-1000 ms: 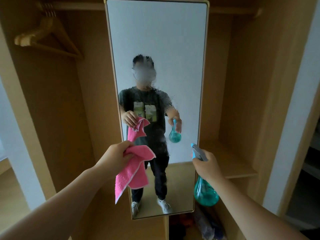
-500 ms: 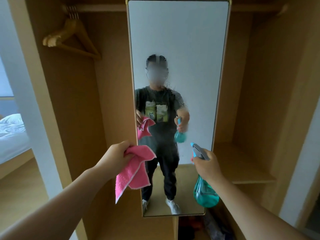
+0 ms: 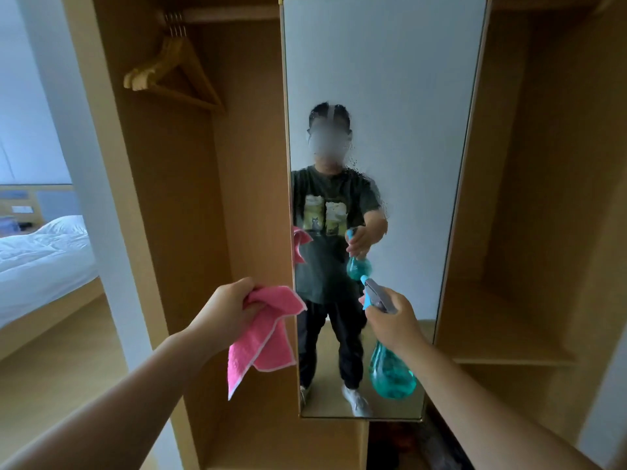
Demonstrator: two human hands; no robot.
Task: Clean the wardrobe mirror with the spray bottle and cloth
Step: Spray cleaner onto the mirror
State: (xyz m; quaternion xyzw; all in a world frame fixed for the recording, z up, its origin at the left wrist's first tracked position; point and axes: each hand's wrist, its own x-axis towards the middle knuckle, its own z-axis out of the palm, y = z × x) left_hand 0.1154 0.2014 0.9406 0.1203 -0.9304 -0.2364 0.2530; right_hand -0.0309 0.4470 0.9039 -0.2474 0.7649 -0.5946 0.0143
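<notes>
Light wood wardrobe (image 3: 190,198), open front, two compartments. Left compartment: rail (image 3: 230,15) across the top, a bunch of wooden hangers (image 3: 169,69) hooked on it, pushed together. Tall mirror (image 3: 383,79) upright at the front between the two compartments, thin gold frame, mounting not visible, droplets on the glass around mid-height. Right compartment: one wood shelf (image 3: 502,344) low down. Under the mirror, on the wardrobe bottom, dark items (image 3: 407,446), too dim to identify. Wood floor (image 3: 61,368) left of the wardrobe; bed (image 3: 40,259) stands on it at far left, wood base, rumpled white duvet on top
</notes>
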